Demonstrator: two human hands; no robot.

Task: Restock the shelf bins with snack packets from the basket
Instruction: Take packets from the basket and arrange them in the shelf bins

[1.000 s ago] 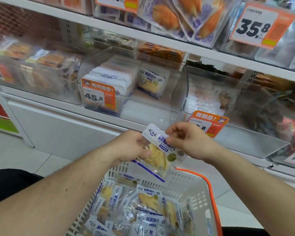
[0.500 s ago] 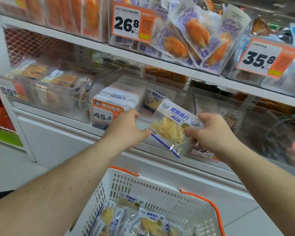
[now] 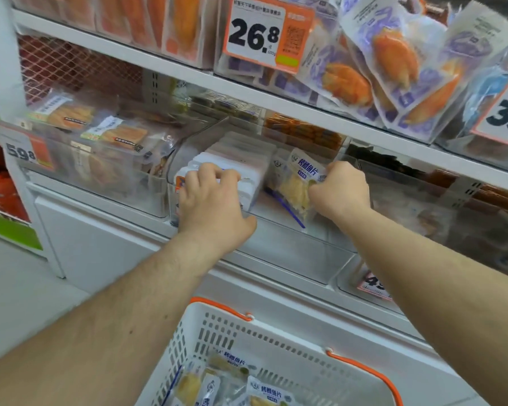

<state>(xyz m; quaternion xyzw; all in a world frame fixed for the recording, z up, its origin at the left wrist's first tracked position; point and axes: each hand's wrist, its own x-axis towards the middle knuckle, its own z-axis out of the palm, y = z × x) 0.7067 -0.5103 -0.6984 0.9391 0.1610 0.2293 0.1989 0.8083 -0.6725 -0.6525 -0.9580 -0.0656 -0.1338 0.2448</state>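
My right hand [image 3: 339,189] grips a snack packet [image 3: 296,186] with a white and blue label and yellow fish pieces. It holds the packet upright inside the clear shelf bin [image 3: 291,253], right of a row of white packets [image 3: 235,159]. My left hand [image 3: 211,200] has its fingers curled over the front of that row at the bin's left end. Below, the white basket [image 3: 217,335] with orange handles holds several more of the same packets [image 3: 264,391].
A neighbouring clear bin [image 3: 100,171] on the left holds brown snack packs behind a 59.8 price tag. The shelf above [image 3: 276,92] carries purple and orange packs and a 26.8 tag. Another bin [image 3: 440,206] stands to the right. Grey floor lies at the left.
Both hands rose from above the basket to the shelf. The packet went into the bin in my right hand alone; my left hand let it go and moved onto the row of white packets.
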